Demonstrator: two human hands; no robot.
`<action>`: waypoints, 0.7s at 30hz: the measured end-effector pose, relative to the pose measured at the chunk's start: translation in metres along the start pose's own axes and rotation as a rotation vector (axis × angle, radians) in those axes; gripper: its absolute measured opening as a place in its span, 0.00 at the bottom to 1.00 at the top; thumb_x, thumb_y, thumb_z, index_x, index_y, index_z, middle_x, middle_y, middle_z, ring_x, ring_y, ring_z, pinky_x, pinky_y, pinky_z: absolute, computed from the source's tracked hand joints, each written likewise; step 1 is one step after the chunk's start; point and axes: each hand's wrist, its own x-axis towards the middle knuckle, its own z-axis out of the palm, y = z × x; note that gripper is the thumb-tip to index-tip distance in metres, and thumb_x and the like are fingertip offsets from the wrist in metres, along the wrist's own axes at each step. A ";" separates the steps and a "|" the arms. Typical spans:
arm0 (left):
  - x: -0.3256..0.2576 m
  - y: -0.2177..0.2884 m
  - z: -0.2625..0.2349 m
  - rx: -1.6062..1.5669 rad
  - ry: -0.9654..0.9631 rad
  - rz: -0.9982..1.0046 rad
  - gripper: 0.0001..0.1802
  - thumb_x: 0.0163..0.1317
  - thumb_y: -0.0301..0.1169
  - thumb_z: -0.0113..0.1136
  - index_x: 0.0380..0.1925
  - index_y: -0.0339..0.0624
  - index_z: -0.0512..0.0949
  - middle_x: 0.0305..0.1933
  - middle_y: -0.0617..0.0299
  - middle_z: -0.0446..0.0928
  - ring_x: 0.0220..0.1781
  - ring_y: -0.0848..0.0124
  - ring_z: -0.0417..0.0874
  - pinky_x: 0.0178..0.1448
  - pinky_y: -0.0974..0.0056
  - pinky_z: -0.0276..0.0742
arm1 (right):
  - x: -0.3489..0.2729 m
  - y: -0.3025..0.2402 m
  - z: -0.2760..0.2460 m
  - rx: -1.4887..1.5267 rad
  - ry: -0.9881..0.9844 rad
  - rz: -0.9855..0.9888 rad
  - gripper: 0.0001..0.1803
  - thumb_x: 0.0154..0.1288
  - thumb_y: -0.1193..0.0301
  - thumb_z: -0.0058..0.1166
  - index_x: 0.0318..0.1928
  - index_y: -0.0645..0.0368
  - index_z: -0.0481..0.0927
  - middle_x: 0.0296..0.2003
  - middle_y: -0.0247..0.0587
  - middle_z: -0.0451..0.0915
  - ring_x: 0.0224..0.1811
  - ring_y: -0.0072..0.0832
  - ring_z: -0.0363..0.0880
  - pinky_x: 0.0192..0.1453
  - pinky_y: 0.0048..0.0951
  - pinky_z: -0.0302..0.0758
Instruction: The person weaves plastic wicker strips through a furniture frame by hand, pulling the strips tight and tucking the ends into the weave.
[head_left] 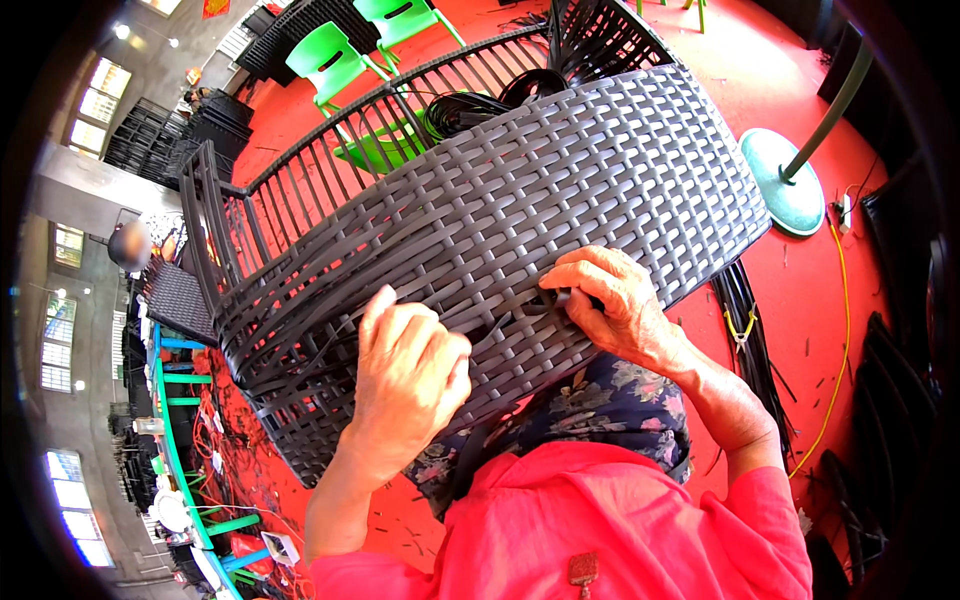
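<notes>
A dark grey woven wicker panel [560,190], part of a seat frame, lies across my lap and fills the middle of the view. My right hand [610,300] pinches a dark flat wicker strip [562,296] between thumb and fingers, against the weave. My left hand [408,375] is over the panel's near left part, its fingers curled in; what they hold, if anything, is hidden. Between the hands the weave shows a gap with bent strip pieces. Toward the panel's left end, long loose strips [290,310] run side by side, not tightly woven.
Coiled black strips [460,112] lie beyond the panel, inside the slatted frame [300,165]. Green chairs [330,62] stand farther back. At right are a round pedestal base [778,185], yellow-handled pliers [740,330] on a strip bundle, and a yellow cable [845,330] on the red floor.
</notes>
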 end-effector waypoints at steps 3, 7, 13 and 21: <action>-0.009 -0.005 -0.003 -0.331 -0.055 -0.010 0.13 0.41 0.19 0.64 0.27 0.45 0.74 0.36 0.63 0.76 0.48 0.59 0.77 0.61 0.51 0.68 | -0.001 0.004 0.001 -0.012 -0.003 -0.041 0.14 0.51 0.81 0.56 0.40 0.55 0.79 0.36 0.37 0.78 0.37 0.37 0.80 0.39 0.35 0.74; -0.002 0.006 0.003 -0.341 -0.035 -0.071 0.12 0.43 0.23 0.67 0.29 0.44 0.75 0.32 0.66 0.77 0.43 0.62 0.78 0.62 0.53 0.65 | 0.002 0.004 0.002 0.009 -0.009 -0.065 0.14 0.51 0.81 0.56 0.40 0.54 0.79 0.36 0.36 0.78 0.37 0.37 0.80 0.39 0.35 0.74; 0.003 0.004 0.012 0.011 -0.003 -0.018 0.11 0.51 0.34 0.70 0.30 0.45 0.78 0.27 0.66 0.74 0.39 0.65 0.76 0.66 0.47 0.61 | 0.001 0.005 0.000 0.040 -0.019 -0.063 0.14 0.51 0.81 0.57 0.39 0.55 0.78 0.37 0.37 0.78 0.38 0.37 0.80 0.41 0.35 0.75; -0.004 -0.017 0.000 -0.421 0.017 -0.266 0.07 0.53 0.31 0.70 0.24 0.42 0.80 0.25 0.66 0.77 0.37 0.67 0.78 0.67 0.47 0.62 | 0.012 0.009 -0.026 0.176 -0.333 -0.107 0.14 0.55 0.75 0.59 0.44 0.60 0.78 0.43 0.40 0.78 0.46 0.43 0.78 0.51 0.42 0.75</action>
